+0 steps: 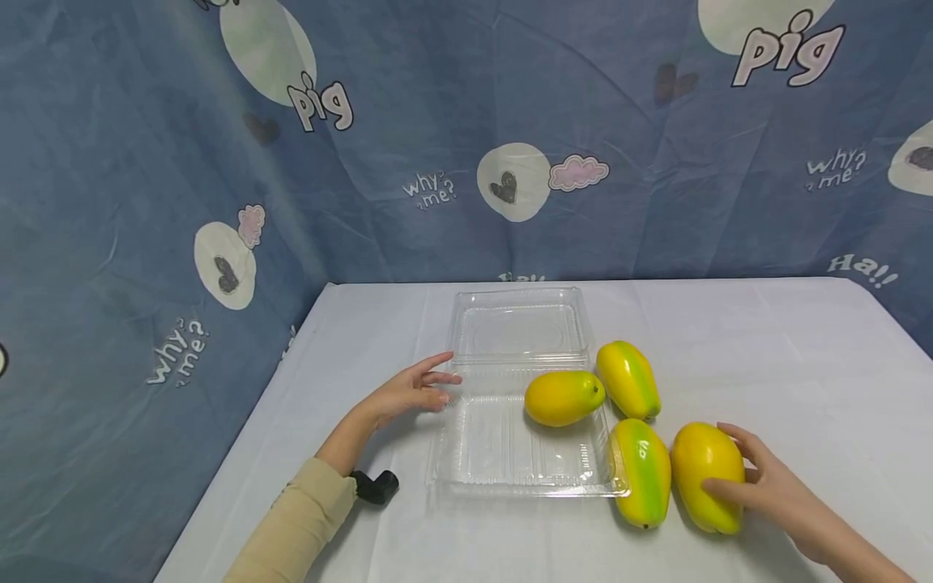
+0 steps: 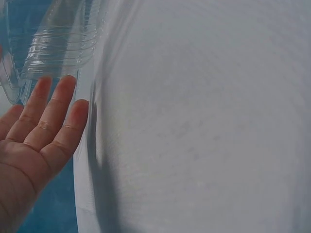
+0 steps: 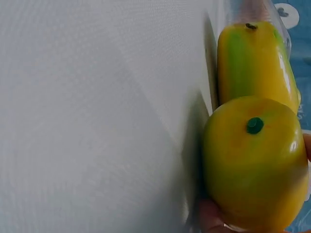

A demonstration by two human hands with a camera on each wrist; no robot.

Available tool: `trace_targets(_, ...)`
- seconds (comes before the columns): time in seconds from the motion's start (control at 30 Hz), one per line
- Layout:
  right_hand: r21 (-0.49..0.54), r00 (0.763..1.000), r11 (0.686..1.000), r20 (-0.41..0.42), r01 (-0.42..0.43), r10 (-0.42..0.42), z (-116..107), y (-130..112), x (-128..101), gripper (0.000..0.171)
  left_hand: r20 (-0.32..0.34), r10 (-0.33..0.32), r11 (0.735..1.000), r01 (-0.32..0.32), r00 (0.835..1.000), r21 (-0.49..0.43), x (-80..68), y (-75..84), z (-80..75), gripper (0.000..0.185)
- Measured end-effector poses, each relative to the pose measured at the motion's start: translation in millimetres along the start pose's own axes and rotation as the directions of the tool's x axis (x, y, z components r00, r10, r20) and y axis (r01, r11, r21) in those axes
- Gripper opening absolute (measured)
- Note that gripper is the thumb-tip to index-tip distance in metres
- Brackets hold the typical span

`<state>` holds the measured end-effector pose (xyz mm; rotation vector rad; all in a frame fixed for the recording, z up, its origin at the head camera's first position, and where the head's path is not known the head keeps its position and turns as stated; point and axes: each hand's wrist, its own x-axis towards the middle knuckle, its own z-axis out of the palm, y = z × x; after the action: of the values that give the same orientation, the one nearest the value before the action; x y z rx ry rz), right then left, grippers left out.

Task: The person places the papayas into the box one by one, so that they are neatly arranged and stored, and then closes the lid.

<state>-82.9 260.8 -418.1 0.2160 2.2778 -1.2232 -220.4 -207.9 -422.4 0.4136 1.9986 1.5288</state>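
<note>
My right hand (image 1: 776, 490) holds a yellow papaya (image 1: 705, 474), thumb on the near side and fingers at the far side. The right wrist view shows that papaya (image 3: 255, 165) up close, its green stem facing the camera. Just left of it lies a second papaya (image 1: 643, 478) with a green stripe, partly behind the rim of a clear plastic clamshell box (image 1: 481, 453). One papaya (image 1: 564, 397) lies inside the box; another (image 1: 628, 379) rests by its right side. My left hand (image 1: 408, 391) hovers at the box's left edge, fingers spread and holding nothing.
The clamshell's lid (image 1: 517, 324) lies folded back toward the far edge of the white-covered table (image 1: 802, 364). A black strap-like piece (image 1: 377, 487) sticks out at the left cuff. Blue printed cloth (image 1: 408, 97) hangs behind and to the left.
</note>
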Motion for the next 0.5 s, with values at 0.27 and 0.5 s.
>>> trace_targets(0.27, 0.093, 1.000, 0.996, 0.018, -0.014, 0.012, -5.1, 2.1, 2.9, 0.097, 0.008, 0.008, 1.000, -0.008, 1.000, -0.007, 0.4, -0.5, -0.8, 0.079)
trace_targets(0.5, 0.114, 1.000, 0.993, 0.008, 0.029, -0.030, -10.2, -1.8, 1.1, 0.095, 0.007, 0.010, 1.000, -0.010, 1.000, -0.005, 0.4, -0.3, -0.7, 0.079)
